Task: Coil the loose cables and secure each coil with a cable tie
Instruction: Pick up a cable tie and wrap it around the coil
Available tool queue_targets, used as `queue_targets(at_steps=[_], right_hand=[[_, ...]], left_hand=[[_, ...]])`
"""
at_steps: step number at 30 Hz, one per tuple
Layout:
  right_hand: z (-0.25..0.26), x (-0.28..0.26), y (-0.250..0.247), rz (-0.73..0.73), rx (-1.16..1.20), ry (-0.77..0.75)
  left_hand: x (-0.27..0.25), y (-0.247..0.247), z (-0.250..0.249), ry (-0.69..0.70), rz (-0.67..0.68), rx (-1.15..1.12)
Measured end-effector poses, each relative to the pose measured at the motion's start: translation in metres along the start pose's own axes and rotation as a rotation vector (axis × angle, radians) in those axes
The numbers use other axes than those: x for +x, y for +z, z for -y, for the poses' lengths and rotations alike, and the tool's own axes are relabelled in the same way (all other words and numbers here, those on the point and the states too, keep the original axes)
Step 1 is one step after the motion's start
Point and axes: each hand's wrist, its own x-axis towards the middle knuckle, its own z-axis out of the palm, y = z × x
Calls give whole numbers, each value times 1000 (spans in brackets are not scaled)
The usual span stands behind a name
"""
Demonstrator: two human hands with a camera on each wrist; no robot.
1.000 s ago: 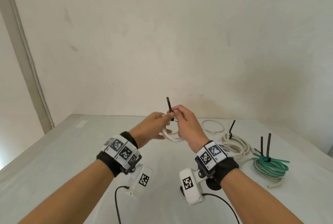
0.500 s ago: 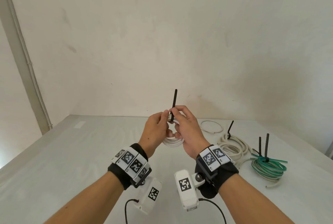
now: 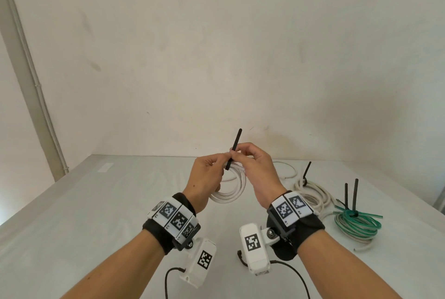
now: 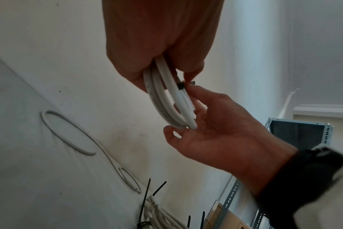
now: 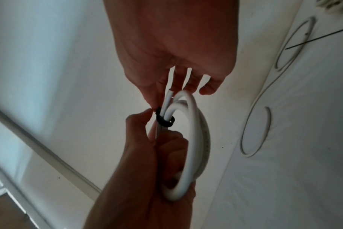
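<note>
Here, going from the left, the left hand (image 3: 207, 178) is curled round the white coil (image 3: 231, 194), holding it up in the air above the table (image 3: 96, 214), in front of the person's chest. The coil hangs downward from that grip, its ring seen nearly face-on from the head view.

In the middle, between the two hands, the black tie (image 3: 234, 149) is already looped round the top of the coil's strands; the right wrist view shows the band (image 5: 164, 120) closed about them. Its free tail stands nearly upright, leaning a touch to the right, rising above both hands.

The right hand (image 3: 257, 168) pinches that tail just above the coil, thumb and forefinger closed on it, the other fingers loosely spread. Both hands touch the bundle, but the right is the one on the tail, so I'd judge the coming pull runs upward along the tail while the left braces the coil.

Further right on the table lie a loose cable (image 3: 286, 171), a tied white bundle (image 3: 313, 192) and a tied green bundle (image 3: 356, 224), well apart from the hands.
</note>
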Motion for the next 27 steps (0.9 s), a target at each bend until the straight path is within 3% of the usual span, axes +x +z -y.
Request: queue_targets(at_steps=[4, 13, 17, 22, 27], right_hand=[[7, 2, -7, 4, 26, 43], [15, 15, -2, -103, -28, 88], [15, 15, 2, -144, -100, 30], [14, 15, -3, -87, -228, -53], [18, 15, -3, -73, -194, -101]], left_hand=[[-2, -2, -6, 25, 102, -15], [3, 5, -10, -65, 90, -17], [2, 7, -7, -63, 66, -10], [2, 1, -5, -62, 98, 19], [7, -4, -3, -108, 212, -181]])
